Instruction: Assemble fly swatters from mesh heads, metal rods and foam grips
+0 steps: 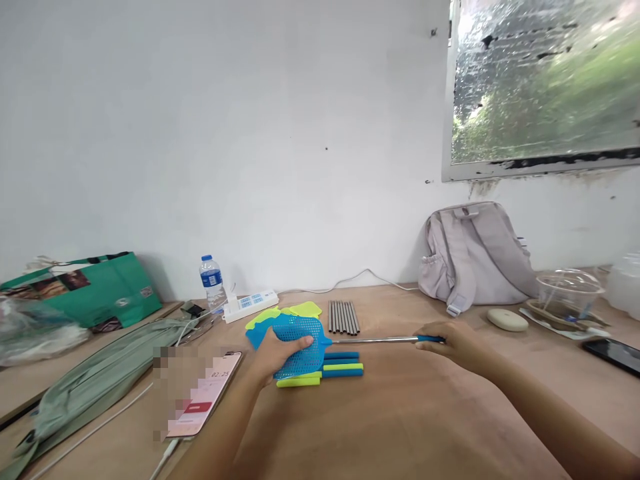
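Note:
Between my hands a fly swatter (373,341) lies stretched sideways, with a blue perforated head, a thin metal rod and a blue grip. My left hand (280,352) is closed on its head, thumb on top. Around the blue grip at the other end, my right hand (447,340) is closed. Blue and yellow-green swatter heads (293,311) lie in a pile behind my left hand. Several blue and yellow-green handle sleeves (343,367) lie just in front of the rod. Beyond it, several metal tubes (343,317) are lined up side by side.
A lit phone (210,393) on a cable and a grey-green bag (100,380) lie at left. Behind are a water bottle (213,283), a power strip (251,305) and a green bag (110,290). At right are a backpack (473,257), an oval case (507,319) and a plastic bowl (570,290).

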Available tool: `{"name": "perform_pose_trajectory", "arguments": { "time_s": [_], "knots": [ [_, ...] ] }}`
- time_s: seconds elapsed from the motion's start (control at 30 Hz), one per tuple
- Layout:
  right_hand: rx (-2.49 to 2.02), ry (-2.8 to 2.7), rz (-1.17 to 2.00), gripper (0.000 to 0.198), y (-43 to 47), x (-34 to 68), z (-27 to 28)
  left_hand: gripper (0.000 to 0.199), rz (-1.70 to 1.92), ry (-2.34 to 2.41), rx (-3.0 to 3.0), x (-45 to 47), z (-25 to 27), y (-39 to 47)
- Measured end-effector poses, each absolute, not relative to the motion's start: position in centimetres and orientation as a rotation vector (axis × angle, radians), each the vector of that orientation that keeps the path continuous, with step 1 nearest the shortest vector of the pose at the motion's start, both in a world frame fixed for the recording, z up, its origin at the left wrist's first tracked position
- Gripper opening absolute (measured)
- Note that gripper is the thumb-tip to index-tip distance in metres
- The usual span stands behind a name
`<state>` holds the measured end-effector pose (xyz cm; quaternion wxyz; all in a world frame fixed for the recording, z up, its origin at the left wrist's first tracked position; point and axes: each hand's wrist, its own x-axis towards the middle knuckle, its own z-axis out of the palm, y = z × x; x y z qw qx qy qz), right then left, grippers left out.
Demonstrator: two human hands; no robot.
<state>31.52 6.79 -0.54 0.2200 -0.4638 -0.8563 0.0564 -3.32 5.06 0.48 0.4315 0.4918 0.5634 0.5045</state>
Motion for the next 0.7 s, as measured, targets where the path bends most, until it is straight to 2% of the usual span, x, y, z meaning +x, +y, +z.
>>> {"name": "perform_pose_trajectory", "arguments": {
  "time_s": [0.17,0.33,0.57,0.7],
  "knots": [
    [-1.173,-2.409,0.301,0.04,6.5,29.2,-1.4,0.049,1.222,1.333,1.315,-1.2,0.6,4.8],
    [-1.193,-2.356,0.282,0.033,6.1,28.1,-1.5,0.039,1.22,1.31,1.436,1.2,1.4,4.7],
    [-1.212,-2.35,0.209,0.028,6.3,28.6,-2.1,0.047,1.219,1.328,1.338,1.3,0.8,6.0],
    [-1.053,-2.378,0.327,0.028,6.3,28.5,-3.3,0.042,1.465,1.266,1.151,-0.7,-0.3,7.1]
  ]
}}
